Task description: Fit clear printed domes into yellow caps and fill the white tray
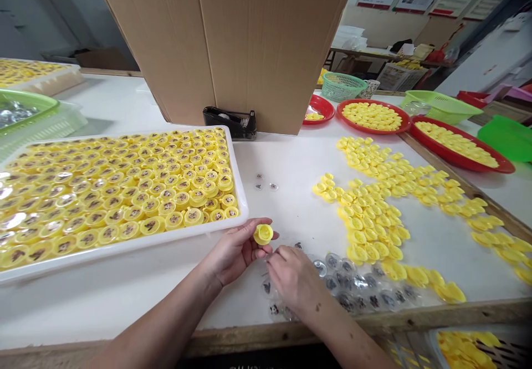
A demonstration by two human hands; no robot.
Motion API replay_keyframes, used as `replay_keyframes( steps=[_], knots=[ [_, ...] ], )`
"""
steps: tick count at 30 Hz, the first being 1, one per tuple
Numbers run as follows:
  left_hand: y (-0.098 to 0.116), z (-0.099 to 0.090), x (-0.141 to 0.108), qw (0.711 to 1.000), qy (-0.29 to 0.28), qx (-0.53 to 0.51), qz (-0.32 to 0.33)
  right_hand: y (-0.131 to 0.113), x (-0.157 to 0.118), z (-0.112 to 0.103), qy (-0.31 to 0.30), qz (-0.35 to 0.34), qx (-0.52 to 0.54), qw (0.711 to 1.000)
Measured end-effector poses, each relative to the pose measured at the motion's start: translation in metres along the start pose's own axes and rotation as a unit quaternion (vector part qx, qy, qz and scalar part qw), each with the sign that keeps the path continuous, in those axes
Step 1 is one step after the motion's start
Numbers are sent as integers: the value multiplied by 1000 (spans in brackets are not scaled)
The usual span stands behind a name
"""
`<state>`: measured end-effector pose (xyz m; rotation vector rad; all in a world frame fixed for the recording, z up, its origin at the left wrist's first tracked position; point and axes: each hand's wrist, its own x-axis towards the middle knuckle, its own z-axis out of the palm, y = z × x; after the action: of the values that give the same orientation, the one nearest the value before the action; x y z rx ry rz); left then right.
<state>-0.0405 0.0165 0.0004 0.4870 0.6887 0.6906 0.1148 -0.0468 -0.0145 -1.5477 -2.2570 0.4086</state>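
My left hand [235,251] is closed on a small round yellow plastic cup [263,235], its hollow side turned up toward me. Close beside it, my right hand [294,279] has its fingers pinched together just below the cup; what they hold, if anything, is hidden. Under and to the right of that hand lie many clear plastic discs [359,287] with small dark animal pictures. Loose yellow cups [369,225] spread over the white table farther right. On the left, a white tray [244,205] is filled with rows of yellow cups bearing picture discs.
A tall cardboard box [249,53] stands at the back, with a black tape dispenser [231,123] before it. Three small clear discs [273,186] lie mid-table. Red plates [461,161] of yellow pieces and green baskets [343,87] stand back right. A wooden edge [440,309] borders the front.
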Motion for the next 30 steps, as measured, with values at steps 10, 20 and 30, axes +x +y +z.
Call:
replay_keyframes(
  steps=[10,20,30],
  knots=[
    [-15,7,2,999,-26,21,-3,23,8,-41,22,221,520,825],
    [-17,6,4,1000,-25,5,-16,16,21,-42,76,49,274,958],
    [-24,3,6,998,-35,7,-45,13,18,-64,-71,-94,141,983]
  ],
)
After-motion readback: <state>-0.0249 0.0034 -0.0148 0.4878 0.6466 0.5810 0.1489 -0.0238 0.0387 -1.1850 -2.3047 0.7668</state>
